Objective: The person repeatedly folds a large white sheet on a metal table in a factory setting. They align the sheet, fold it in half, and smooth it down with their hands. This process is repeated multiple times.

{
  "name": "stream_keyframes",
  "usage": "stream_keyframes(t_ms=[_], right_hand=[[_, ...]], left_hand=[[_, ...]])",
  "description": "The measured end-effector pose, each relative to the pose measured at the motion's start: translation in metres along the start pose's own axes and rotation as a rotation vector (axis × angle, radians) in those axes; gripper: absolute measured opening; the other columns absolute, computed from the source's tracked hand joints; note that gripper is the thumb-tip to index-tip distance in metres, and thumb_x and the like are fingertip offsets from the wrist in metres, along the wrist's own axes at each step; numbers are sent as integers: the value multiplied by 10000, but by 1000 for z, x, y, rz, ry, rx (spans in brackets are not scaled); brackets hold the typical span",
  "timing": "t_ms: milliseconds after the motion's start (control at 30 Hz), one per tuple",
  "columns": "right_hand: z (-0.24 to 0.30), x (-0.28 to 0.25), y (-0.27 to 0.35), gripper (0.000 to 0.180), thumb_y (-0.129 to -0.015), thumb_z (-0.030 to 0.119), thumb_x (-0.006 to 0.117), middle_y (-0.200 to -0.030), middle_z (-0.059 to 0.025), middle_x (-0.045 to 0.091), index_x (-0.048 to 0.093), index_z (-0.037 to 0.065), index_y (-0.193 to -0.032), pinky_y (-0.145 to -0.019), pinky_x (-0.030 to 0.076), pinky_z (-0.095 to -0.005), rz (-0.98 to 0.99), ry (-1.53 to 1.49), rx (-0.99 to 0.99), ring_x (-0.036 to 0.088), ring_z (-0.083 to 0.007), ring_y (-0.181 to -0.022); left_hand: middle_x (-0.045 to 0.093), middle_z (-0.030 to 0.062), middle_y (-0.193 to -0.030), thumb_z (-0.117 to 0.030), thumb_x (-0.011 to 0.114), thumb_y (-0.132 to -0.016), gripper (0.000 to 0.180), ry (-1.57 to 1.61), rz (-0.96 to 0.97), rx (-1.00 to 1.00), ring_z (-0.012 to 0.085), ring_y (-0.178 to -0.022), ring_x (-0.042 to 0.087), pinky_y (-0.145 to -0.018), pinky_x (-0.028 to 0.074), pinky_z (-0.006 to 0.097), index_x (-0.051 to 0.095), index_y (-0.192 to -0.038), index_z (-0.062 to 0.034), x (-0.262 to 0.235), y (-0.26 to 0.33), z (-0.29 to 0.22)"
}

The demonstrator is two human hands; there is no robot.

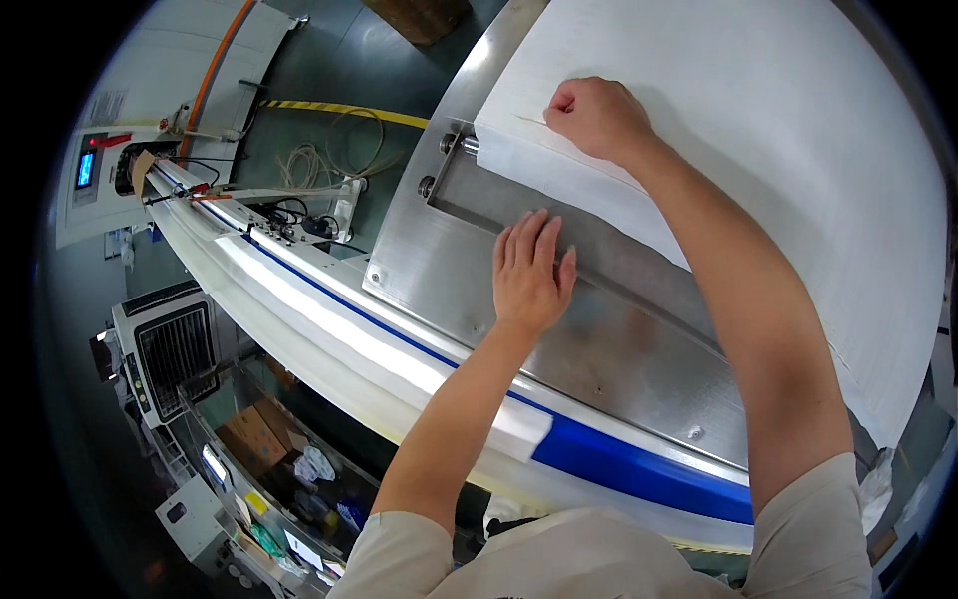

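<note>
A broad white sheet or stack of sheets (798, 130) covers the right side of the steel table (589, 349), its front edge hanging down. My right hand (599, 120) is closed over this white material near its far left corner, fingers curled; what they grip, if anything, is hidden. A thin line or crease runs out beside the fingertips. My left hand (527, 285) lies palm down with fingers stretched, on a thin metal bar (639, 304) and the grey recessed strip (609, 245) beside it. Nothing shows in the left hand.
Along the table's near side runs a long rail with white material and a blue cover (639, 464). A white machine with a small lit screen (86, 168) stands far left. Coiled hose (309, 165) lies on the floor. Lower left are a cardboard box (254, 439) and a grilled unit (178, 354).
</note>
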State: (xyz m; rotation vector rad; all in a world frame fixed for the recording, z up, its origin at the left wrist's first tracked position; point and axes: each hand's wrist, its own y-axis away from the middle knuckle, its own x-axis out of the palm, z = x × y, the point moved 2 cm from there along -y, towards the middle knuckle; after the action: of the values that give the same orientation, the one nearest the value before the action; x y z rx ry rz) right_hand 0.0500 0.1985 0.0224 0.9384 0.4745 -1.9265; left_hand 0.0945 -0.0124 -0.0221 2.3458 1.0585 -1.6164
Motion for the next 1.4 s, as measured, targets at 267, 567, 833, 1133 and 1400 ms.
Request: stream_keyframes(t_ms=[267, 567, 833, 1133, 1400], right_hand=[[0, -1, -4, 197, -722, 243, 598, -713, -46, 655, 672, 77, -798, -637, 484, -322, 70, -66, 120, 613, -193, -663], [4, -1, 2, 170, -744, 261, 608, -748, -54, 664, 675, 115, -801, -648, 492, -354, 5, -4, 59, 625, -240, -697], [-12, -18, 138, 278, -856, 348, 521, -749, -111, 648, 660, 115, -798, -719, 491, -425, -171, 191, 78, 632, -281, -761], [-248, -183, 402, 425, -905, 393, 472, -662, -119, 599, 624, 62, -687, -691, 458, -421, -263, 732, 515, 601, -270, -658], [-416, -312, 577, 576, -945, 440, 315, -759, -151, 659, 680, 41, -746, -982, 337, -485, -212, 759, 826, 631, -326, -791]], left_hand=[[447, 145, -1292, -130, 547, -789, 472, -124, -238, 110, 321, -1161, 439, -1004, 290, 446, 460, -1249, -72, -16, -78, 29], [488, 81, -1240, -181, 578, -749, 386, -279, -149, 236, 278, -1130, 477, -940, 348, 433, 536, -1133, -168, -22, -97, 50], [569, 70, -1127, -150, 668, -674, 326, -386, 239, 573, 257, -1089, 527, -938, 385, 440, 563, -981, -125, -50, -108, 67], [605, 92, -1053, -143, 625, -714, 403, -864, 821, 266, 255, -1012, 569, -926, 404, 397, 577, -1114, -145, -51, -142, -16], [610, 89, -1026, -86, 534, -842, 222, -1239, 855, 282, 249, -991, 579, -817, 470, 388, 623, -1045, -93, -6, -151, 61]])
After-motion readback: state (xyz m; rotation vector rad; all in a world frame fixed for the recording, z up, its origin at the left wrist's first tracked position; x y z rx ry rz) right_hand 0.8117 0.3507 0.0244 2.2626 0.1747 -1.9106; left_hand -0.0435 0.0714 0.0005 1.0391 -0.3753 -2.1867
